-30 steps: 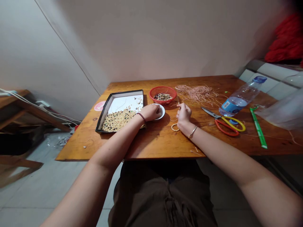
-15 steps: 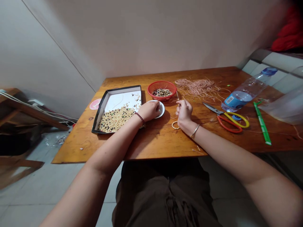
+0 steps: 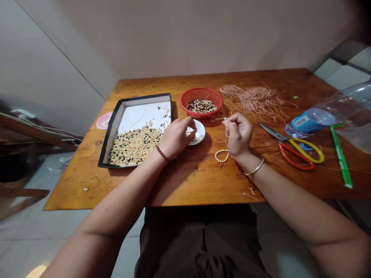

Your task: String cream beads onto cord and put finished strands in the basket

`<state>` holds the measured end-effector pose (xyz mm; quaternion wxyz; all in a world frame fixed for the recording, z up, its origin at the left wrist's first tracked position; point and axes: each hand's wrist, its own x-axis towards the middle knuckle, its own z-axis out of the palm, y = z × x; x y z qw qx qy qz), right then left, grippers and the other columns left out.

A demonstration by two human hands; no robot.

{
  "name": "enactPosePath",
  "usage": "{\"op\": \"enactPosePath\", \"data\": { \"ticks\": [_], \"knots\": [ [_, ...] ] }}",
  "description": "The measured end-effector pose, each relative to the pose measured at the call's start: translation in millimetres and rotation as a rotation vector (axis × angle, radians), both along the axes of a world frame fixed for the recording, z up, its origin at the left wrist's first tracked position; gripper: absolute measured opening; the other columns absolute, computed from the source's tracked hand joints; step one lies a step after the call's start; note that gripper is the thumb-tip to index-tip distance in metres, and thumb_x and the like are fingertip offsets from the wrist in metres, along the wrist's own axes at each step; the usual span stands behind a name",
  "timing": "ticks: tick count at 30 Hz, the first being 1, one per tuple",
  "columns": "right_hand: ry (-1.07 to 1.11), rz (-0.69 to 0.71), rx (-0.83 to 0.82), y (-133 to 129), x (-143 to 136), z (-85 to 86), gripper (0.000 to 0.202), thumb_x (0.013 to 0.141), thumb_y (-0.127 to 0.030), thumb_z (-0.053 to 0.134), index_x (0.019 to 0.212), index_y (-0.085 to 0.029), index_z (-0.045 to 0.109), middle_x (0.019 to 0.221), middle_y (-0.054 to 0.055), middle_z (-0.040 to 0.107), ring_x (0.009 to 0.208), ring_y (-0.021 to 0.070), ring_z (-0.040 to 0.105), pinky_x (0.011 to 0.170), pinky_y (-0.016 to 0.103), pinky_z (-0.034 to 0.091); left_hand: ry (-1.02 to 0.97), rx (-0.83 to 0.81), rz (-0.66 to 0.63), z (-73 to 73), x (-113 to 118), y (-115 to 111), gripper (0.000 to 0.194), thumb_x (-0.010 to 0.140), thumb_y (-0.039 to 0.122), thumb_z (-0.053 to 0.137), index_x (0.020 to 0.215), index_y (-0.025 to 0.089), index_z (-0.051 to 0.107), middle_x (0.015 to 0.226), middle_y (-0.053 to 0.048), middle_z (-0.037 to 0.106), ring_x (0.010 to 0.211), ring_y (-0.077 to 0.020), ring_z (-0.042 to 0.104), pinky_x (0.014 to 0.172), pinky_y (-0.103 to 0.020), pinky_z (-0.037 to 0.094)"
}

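My left hand point(image 3: 179, 136) is over the edge of a small white dish point(image 3: 199, 135) with some beads in it. Its thumb and fingers curl into a pinch; whatever lies between them is too small to make out. My right hand point(image 3: 239, 133) is closed, pinching a thin cord point(image 3: 216, 120) whose end points left towards the dish. A pale bead point(image 3: 225, 119) shows at the fingertips. Below that hand, a ring of strung cream beads point(image 3: 222, 155) lies on the wooden table, with loose cord above it.
Left of the dish stands a black-edged box lid point(image 3: 104, 148) with many loose beads point(image 3: 136, 144). Behind are a red basket point(image 3: 201, 92) of beads and a tangle of pink cord point(image 3: 255, 98). Scissors point(image 3: 301, 154), a plastic bottle point(image 3: 315, 117) and a green strip point(image 3: 342, 160) lie right.
My right hand has moved right, away from the dish, and turned so the cord end points left. My left hand has lifted slightly and its grip has loosened. The view has shifted a little.
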<state>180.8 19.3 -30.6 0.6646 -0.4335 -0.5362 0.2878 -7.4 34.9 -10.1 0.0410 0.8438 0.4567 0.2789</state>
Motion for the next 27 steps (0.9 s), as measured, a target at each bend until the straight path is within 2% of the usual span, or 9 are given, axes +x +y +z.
{"op": "enactPosePath", "data": {
  "ticks": [2, 5, 9, 15, 27],
  "knots": [
    [-0.11, -0.022, 0.083, -4, -1, -1.0, 0.019, 0.079, -0.022, 0.055, 0.061, -0.02, 0.046, 0.055, -0.005, 0.041, 0.047, 0.0083, 0.037, 0.044, 0.022, 0.029, -0.156, -0.077, -0.05, 2.0, -4, -1, 0.01, 0.081, 0.021, 0.062, 0.088, 0.017, 0.057, 0.087, -0.003, 0.067, 0.078, -0.0134, 0.06, 0.067, -0.024, 0.044],
    [-0.306, 0.03, 0.139, -11, -3, -2.3, 0.018, 0.077, -0.019, 0.056, 0.061, -0.019, 0.047, 0.057, -0.004, 0.043, 0.049, 0.0089, 0.038, 0.046, 0.024, 0.03, -0.374, -0.217, -0.059, 5.0, -7, 0, 0.011, 0.084, 0.023, 0.061, 0.09, 0.017, 0.055, 0.091, -0.003, 0.068, 0.079, -0.0111, 0.062, 0.061, -0.02, 0.045],
    [-0.56, 0.095, 0.232, -16, -3, 0.5, 0.016, 0.073, -0.014, 0.058, 0.062, -0.019, 0.048, 0.058, -0.003, 0.048, 0.052, 0.01, 0.042, 0.05, 0.025, 0.033, -0.51, -0.347, -0.033, 6.8, -7, 1, 0.014, 0.083, 0.027, 0.063, 0.088, 0.017, 0.054, 0.088, -0.003, 0.067, 0.078, -0.0108, 0.062, 0.057, -0.018, 0.045],
    [-0.6, 0.166, 0.133, -15, -4, 6.7, 0.016, 0.074, -0.014, 0.054, 0.061, -0.02, 0.046, 0.056, -0.002, 0.047, 0.051, 0.0112, 0.043, 0.051, 0.025, 0.035, -0.469, -0.361, -0.007, 8.5, -7, 0, 0.011, 0.083, 0.024, 0.064, 0.089, 0.018, 0.056, 0.087, -0.002, 0.066, 0.075, -0.0097, 0.059, 0.056, -0.018, 0.044],
    [-0.664, 0.221, 0.095, -13, 0, 8.2, 0.014, 0.071, -0.012, 0.056, 0.063, -0.02, 0.048, 0.057, -0.002, 0.047, 0.051, 0.0102, 0.043, 0.05, 0.024, 0.034, -0.421, -0.382, -0.004, 11.5, -9, 0, 0.009, 0.083, 0.025, 0.064, 0.09, 0.019, 0.065, 0.087, -0.003, 0.069, 0.072, -0.0103, 0.06, 0.053, -0.018, 0.044]
  ]
}}
